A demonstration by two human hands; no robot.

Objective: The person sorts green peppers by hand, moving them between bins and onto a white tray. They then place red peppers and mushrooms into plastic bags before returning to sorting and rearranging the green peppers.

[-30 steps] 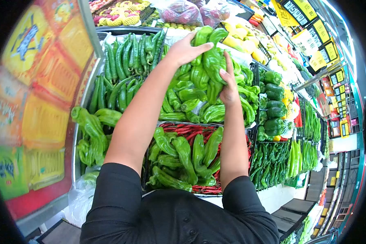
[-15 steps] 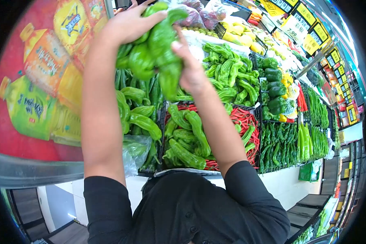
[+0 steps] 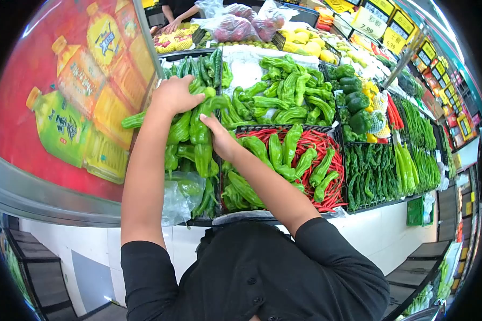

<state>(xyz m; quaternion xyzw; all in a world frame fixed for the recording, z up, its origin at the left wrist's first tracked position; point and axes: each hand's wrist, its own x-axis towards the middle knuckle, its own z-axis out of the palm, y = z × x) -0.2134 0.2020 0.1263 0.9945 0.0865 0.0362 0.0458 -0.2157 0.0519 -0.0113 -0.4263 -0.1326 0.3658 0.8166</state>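
Note:
My left hand (image 3: 177, 96) closes from above over a bunch of long green peppers (image 3: 202, 136). My right hand (image 3: 223, 140) presses the same bunch from the right, its thumb in front and its other fingers hidden behind the peppers. The bunch rests low over the left crate, among slender dark green peppers (image 3: 206, 200); a clear plastic bag (image 3: 182, 200) lies just below it. Right of my hands, more green peppers (image 3: 243, 192) lie over red chillies (image 3: 305, 184) in another crate. Behind that, a white-lined crate holds loose green peppers (image 3: 289, 91).
A drink-poster panel (image 3: 91, 101) with a metal edge stands close on my left. Dark green bell peppers (image 3: 353, 99) and slim green peppers (image 3: 372, 182) lie to the right. Bagged produce (image 3: 241, 27) sits at the back, near another person's hand (image 3: 171, 25).
Both hands have come down and nearer with the bunch of green peppers, from above the display to the left crate. More green peppers now lie across the red chillies.

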